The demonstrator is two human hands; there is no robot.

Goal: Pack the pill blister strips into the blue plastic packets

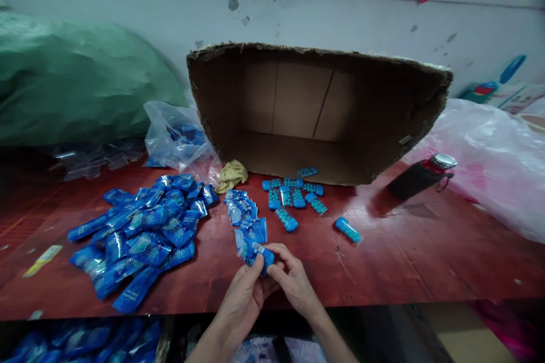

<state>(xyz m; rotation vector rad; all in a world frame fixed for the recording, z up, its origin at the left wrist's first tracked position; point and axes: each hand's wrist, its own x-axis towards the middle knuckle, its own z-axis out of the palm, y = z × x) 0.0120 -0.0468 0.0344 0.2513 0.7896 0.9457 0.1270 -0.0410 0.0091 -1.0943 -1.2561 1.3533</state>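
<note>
Over the table's front edge, my left hand (246,290) and my right hand (294,279) are both closed on a small blue packet (264,256) with printing on its wrapper. My left thumb lies on its face, while my right thumb and fingers hold its right end. Just beyond it lies a row of flat blue printed wrappers (250,229). To the left is a heap of filled blue packets (147,227). Several clear containers with blue ends and small turquoise balls (286,219) lie farther off, and one such container (348,230) rests apart at the right.
A large cardboard box (315,147) lies on its side at the back, opening towards me. Left of it are a yellowish cloth (232,174), a clear plastic bag (170,125) and a big green sack (80,79). A dark bottle (413,180) stands right, near pink-and-clear plastic sheeting (489,159).
</note>
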